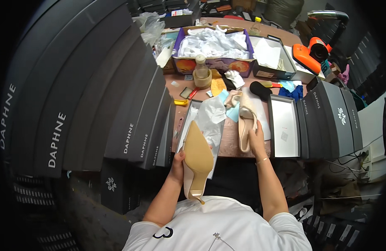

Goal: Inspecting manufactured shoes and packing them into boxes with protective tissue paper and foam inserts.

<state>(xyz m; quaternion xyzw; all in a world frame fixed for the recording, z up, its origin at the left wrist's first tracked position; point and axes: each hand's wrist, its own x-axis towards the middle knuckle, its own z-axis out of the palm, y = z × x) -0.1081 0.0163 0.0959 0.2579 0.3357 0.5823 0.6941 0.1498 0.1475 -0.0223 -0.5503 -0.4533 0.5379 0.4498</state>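
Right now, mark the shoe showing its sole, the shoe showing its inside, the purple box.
Shoe showing its sole (198, 157), head view: on the sole.
Shoe showing its inside (244, 126), head view: on the insole.
Purple box (220, 65), head view: front wall.

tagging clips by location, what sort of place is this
Probably a shoe workshop or packing area: a pale heeled shoe in the left hand, tall stacks of dark grey boxes, and crumpled white tissue.
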